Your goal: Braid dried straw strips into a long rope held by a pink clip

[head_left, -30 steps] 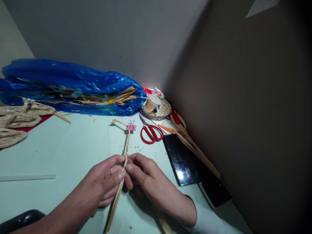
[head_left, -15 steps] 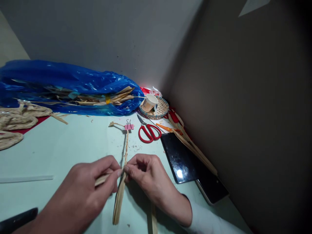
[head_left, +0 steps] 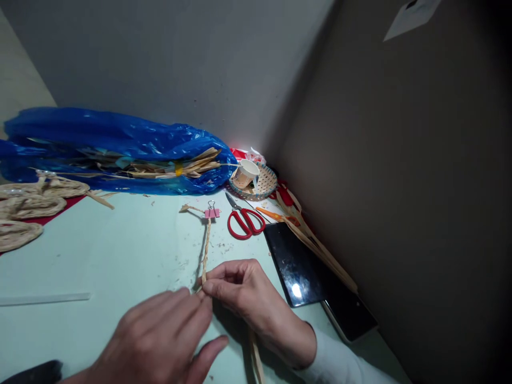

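Note:
A thin tan braid (head_left: 207, 242) runs down the pale green table from a pink binder clip (head_left: 212, 213). Its lower end is pinched between the thumb and fingers of my right hand (head_left: 244, 298). My left hand (head_left: 160, 336) is just below, back turned up, its fingertips at the bottom of the braid and its thumb held apart; what its fingers hold is hidden beneath them. A loose tan strip (head_left: 256, 358) hangs below my right wrist.
Red-handled scissors (head_left: 246, 223) lie right of the clip, near a basket (head_left: 266, 184) with a paper cup (head_left: 246, 173). Two dark devices (head_left: 296, 266) are at the right. A blue bag (head_left: 120, 128) of fibres stretches along the back; coiled braids (head_left: 28, 208) are at the left.
My left hand has turned over and moved slightly right, over the strips below the braid, which are now covered. My right hand keeps its pinch. The view has tilted slightly upward.

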A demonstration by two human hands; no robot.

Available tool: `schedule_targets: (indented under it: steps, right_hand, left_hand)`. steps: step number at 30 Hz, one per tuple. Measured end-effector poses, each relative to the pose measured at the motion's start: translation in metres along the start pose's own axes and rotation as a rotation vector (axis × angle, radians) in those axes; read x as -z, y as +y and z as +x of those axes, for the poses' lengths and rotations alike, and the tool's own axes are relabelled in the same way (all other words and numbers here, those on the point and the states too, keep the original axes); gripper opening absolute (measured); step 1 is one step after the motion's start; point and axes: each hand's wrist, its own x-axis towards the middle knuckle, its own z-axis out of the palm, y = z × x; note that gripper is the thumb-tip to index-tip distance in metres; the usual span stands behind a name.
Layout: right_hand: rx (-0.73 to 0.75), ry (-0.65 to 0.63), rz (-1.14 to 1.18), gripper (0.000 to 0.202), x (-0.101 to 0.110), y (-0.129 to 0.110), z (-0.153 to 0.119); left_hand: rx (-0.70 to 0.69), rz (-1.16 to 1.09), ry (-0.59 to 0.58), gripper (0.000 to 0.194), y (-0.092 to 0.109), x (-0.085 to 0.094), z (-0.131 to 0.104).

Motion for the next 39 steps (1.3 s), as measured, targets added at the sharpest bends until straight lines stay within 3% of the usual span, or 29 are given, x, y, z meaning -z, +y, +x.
schedule_targets:
  steps: [2, 4, 6, 9, 11, 19, 24, 28, 31, 34, 39]
  right_hand:
    - [0.017, -0.003, -0.017, 0.026, 0.0, -0.002, -0.001]
    - [0.036, -0.021, -0.026, 0.025, -0.001, -0.004, -0.002]
    - [0.052, -0.061, 0.007, 0.025, -0.001, -0.005, -0.002]
    - [0.057, -0.112, 0.037, 0.023, 0.0, -0.006, -0.001]
    - [0.063, -0.106, -0.064, 0.018, 0.003, -0.007, -0.001]
    - [0.286, 0.013, -0.951, 0.023, 0.007, -0.018, -0.013]
    - [0.242, 0.097, -1.134, 0.023, -0.004, -0.019, -0.024]
    - [0.334, 0.183, -1.322, 0.022, -0.012, -0.008, -0.032]
    - [0.521, 0.096, -1.496, 0.01, -0.014, 0.006, -0.032]
    - [0.663, 0.034, -1.608, 0.024, -0.012, 0.023, -0.03]
    - [0.723, -0.023, -1.563, 0.03, -0.011, 0.04, -0.028]
  left_hand:
    - [0.235, -0.223, -0.073, 0.029, -0.008, 0.01, 0.011]
    - [0.576, -0.434, -0.221, 0.04, -0.018, 0.017, 0.025]
    - [0.819, -0.621, -0.315, 0.033, -0.026, 0.018, 0.037]
    - [1.05, -1.008, -0.487, 0.033, -0.031, 0.012, 0.046]
    - [1.149, -1.153, -0.536, 0.034, -0.031, 0.007, 0.046]
    - [1.13, -0.999, -0.5, 0.034, -0.026, -0.004, 0.034]
    - [1.132, -0.89, -0.421, 0.032, -0.021, -0.006, 0.032]
    - [1.179, -0.872, -0.406, 0.032, -0.019, -0.003, 0.033]
    - [1.198, -0.928, -0.449, 0.033, -0.02, -0.002, 0.031]
    - [1.214, -1.028, -0.419, 0.033, -0.021, -0.001, 0.028]
    - [1.299, -1.038, -0.323, 0.033, -0.018, 0.001, 0.028]
